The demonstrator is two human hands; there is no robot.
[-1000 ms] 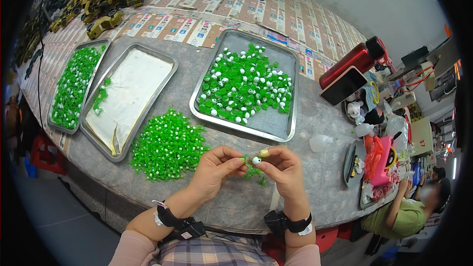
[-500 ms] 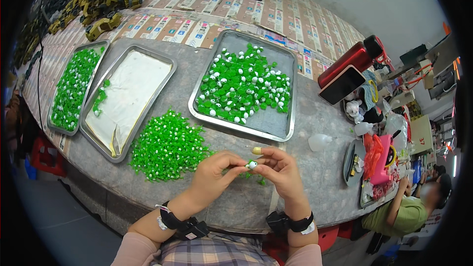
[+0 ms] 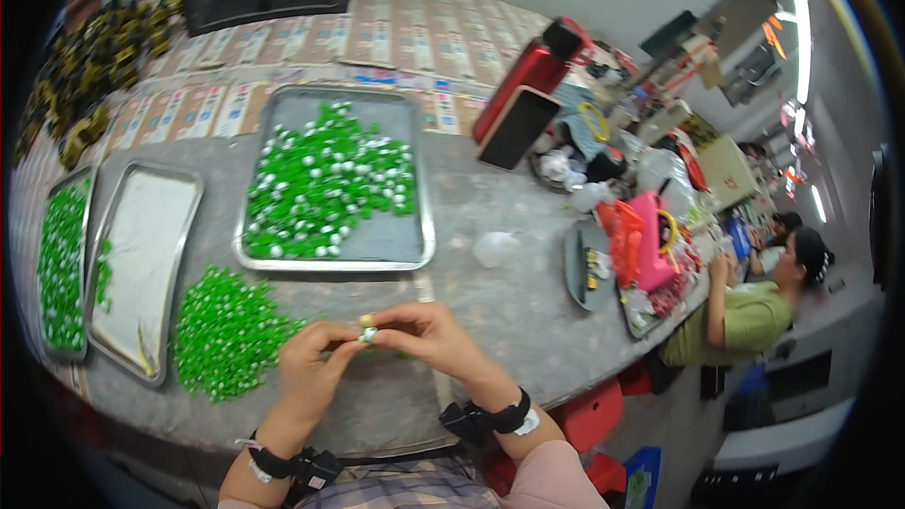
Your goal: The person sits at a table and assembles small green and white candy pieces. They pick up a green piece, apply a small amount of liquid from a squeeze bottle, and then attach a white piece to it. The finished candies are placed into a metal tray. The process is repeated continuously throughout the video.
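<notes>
My left hand (image 3: 316,355) and my right hand (image 3: 432,335) meet over the near side of the table. Between their fingertips they pinch a small green-and-white eyeball piece (image 3: 368,334), mostly covered by the fingers. A yellow cover (image 3: 366,320) sits on one fingertip of my right hand. Left of my hands lies a loose heap of tiny green parts with white bits (image 3: 226,330). Beyond them stands a metal tray (image 3: 429,250) holding many green pieces with white balls (image 3: 330,179).
At the left are a paper-lined tray (image 3: 141,264) and a narrow tray of green parts (image 3: 64,264). A red bottle (image 3: 523,75), a phone (image 3: 520,127) and a small translucent bottle (image 3: 495,249) stand rightward. A pink basket (image 3: 655,245) and a person in green (image 3: 731,320) are farther right.
My view has swung to the right, so the trays and heap now appear farther left. Both hands still pinch the eyeball piece, their fingertips close together.
</notes>
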